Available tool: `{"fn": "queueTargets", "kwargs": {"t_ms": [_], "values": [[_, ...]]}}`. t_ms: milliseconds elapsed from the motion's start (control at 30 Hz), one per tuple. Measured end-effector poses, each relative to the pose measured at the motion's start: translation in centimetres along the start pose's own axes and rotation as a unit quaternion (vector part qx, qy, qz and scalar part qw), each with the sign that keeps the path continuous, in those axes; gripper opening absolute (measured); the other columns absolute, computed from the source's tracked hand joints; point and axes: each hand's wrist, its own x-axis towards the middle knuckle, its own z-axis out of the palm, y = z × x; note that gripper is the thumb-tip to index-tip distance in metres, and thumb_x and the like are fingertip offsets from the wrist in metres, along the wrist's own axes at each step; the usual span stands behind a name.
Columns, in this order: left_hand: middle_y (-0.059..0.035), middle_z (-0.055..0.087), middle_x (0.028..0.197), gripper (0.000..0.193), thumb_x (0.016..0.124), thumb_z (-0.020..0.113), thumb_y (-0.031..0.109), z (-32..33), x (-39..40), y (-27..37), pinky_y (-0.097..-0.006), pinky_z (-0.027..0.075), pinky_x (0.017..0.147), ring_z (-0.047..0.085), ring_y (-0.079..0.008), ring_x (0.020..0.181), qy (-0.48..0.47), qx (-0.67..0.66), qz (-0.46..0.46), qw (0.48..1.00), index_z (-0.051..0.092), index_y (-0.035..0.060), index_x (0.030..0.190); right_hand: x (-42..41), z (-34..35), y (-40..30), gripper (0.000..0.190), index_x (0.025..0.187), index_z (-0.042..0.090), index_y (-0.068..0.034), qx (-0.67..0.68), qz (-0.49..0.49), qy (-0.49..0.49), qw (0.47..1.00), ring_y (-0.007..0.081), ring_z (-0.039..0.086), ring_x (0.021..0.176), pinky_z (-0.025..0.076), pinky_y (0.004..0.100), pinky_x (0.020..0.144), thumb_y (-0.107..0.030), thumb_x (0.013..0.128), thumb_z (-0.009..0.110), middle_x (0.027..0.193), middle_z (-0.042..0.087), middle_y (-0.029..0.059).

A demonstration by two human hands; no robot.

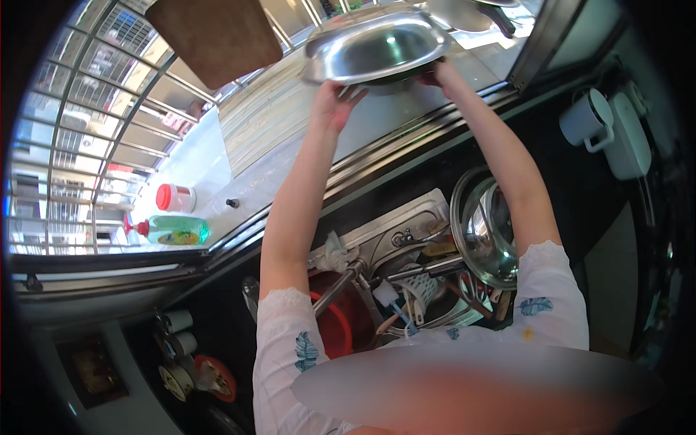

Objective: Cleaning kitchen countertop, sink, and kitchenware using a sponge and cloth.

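Beyond the open window, both my arms reach out over the sill ledge. A shiny stainless steel basin, its rim tilted, is held between them at the top of the view. My left hand grips its near left edge, some fingers spread beneath the rim. At its right edge is my right hand, its fingers partly hidden under the rim. Below the basin lie a pale ledge and a striped wooden-looking board. Another round steel basin or lid leans at the sink beside my right upper arm.
A brown board stands against the window bars. Green detergent and a red-lidded jar are on the ledge at left. The sink holds a faucet, a white brush, utensils and a red bucket. A white mug is at right.
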Motion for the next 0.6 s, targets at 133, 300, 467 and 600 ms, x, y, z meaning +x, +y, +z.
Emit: {"fn": "queueTargets", "kwargs": {"t_ms": [133,300,467,600], "values": [[-0.0175,0.050,0.114,0.031,0.083,0.049,0.005,3.6,4.4,-3.0,-0.0635,0.043,0.100,0.051,-0.0339,0.112,-0.024,0.012,0.006,1.000,0.050,-0.0002,0.114,3.5,-4.8,-0.7,0.027,0.116,0.059,-0.006,0.024,0.001,0.030,0.999,0.0220,0.070,0.080,0.059,0.0352,0.073,-0.024,0.100,0.046,0.095,0.070,0.0114],[-0.0127,0.053,0.105,0.008,0.085,0.052,0.009,5.1,6.2,-4.9,-0.0640,0.042,0.096,0.052,-0.0298,0.106,0.011,0.022,0.034,0.999,0.055,0.0048,0.092,6.5,-7.4,-0.4,0.026,0.116,0.060,-0.003,0.027,0.028,0.016,0.999,0.0246,0.068,0.086,0.058,0.0374,0.080,-0.020,0.097,0.053,0.100,0.068,0.0131],[-0.0117,0.064,0.114,0.040,0.087,0.064,0.027,3.4,2.0,-4.3,-0.0514,0.046,0.093,0.058,-0.0256,0.109,0.058,0.233,0.020,0.971,0.061,0.0016,0.117,6.8,-10.9,0.0,0.031,0.120,0.057,-0.003,0.053,0.057,-0.009,0.997,0.0239,0.065,0.098,0.055,0.0362,0.085,-0.024,0.097,0.053,0.111,0.065,0.0131],[-0.0104,0.070,0.111,0.026,0.086,0.064,0.028,-7.5,-5.6,3.7,-0.0381,0.052,0.086,0.068,-0.0262,0.096,0.033,0.809,0.110,0.576,0.073,0.0187,0.108,0.8,-8.5,-1.8,0.033,0.122,0.057,-0.005,-0.067,0.078,-0.036,0.994,0.0201,0.065,0.097,0.054,0.0342,0.080,-0.027,0.099,0.049,0.116,0.063,0.0105]]}}
